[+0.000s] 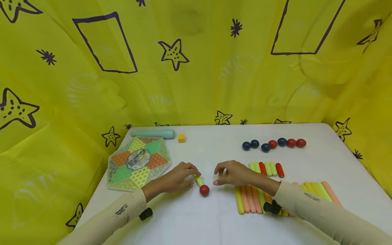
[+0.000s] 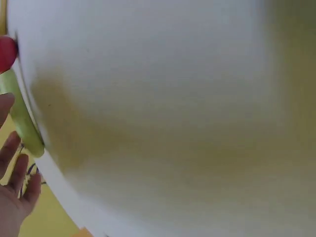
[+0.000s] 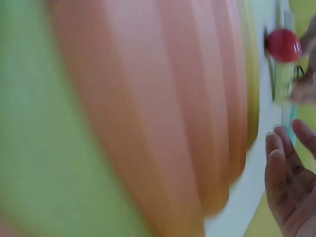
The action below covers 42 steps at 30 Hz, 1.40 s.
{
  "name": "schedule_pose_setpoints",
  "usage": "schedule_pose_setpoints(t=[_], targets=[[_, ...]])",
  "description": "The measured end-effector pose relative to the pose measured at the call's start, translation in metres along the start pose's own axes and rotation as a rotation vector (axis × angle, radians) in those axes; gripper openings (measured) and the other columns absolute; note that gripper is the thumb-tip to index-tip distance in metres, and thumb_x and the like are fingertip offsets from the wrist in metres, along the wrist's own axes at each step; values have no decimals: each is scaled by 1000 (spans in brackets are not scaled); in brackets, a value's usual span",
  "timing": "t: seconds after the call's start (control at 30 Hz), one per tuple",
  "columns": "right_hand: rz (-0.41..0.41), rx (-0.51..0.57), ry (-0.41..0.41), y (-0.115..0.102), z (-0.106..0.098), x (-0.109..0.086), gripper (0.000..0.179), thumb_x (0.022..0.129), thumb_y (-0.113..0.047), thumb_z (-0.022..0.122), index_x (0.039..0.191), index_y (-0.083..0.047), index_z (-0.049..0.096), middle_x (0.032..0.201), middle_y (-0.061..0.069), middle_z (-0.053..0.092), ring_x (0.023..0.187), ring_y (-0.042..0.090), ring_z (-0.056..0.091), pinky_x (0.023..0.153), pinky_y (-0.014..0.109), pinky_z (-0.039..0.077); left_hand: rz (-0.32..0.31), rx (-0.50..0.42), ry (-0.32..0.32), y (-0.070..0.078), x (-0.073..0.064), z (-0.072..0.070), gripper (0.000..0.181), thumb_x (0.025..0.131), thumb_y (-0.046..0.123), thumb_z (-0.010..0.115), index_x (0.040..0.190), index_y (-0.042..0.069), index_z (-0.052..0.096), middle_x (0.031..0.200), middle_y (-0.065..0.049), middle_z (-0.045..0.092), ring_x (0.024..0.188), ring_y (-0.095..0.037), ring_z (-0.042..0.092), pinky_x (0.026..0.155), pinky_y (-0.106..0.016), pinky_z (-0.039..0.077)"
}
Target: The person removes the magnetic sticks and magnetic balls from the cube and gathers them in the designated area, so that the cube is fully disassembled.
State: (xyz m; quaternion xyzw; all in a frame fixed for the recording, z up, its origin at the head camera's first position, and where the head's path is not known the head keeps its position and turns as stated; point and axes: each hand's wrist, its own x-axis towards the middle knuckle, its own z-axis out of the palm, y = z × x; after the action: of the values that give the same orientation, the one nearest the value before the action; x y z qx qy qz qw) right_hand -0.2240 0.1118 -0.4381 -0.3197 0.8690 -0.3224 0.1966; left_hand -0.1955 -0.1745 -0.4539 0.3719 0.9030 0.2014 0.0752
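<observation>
A short light green stick (image 1: 199, 180) lies on the white table, with a red ball (image 1: 204, 190) at its near end. My left hand (image 1: 179, 177) is beside the stick, index fingertip at its far end and thumb lower, off to the left. In the left wrist view, the left fingers (image 2: 19, 173) spread around the end of the stick (image 2: 22, 118). To the right of the ball, my right hand (image 1: 234, 173) hovers with loosely bent fingers and nothing between them. The right wrist view shows those fingers (image 3: 277, 180) apart from the stick and ball.
Longer coloured sticks (image 1: 252, 200) lie under my right forearm, shorter ones (image 1: 280, 170) beyond. Blue and red balls (image 1: 282, 142) line the back right. At left are a hexagonal game board (image 1: 139, 163) and a teal tube (image 1: 153, 134); a yellow cube (image 1: 181, 138) stands nearby.
</observation>
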Motion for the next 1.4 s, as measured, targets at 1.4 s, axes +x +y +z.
schedule_pose_setpoints(t=[1.4], targets=[[-49,107,144,33,-40,-84,36,95,-19,70,128,-7,62,111,6,68,83,16,59,69,23,53,-125,-343,84,37,-1,-29,11,92,17,73,103,15,72,94,4,72,77,-5,56,73,-23,47]])
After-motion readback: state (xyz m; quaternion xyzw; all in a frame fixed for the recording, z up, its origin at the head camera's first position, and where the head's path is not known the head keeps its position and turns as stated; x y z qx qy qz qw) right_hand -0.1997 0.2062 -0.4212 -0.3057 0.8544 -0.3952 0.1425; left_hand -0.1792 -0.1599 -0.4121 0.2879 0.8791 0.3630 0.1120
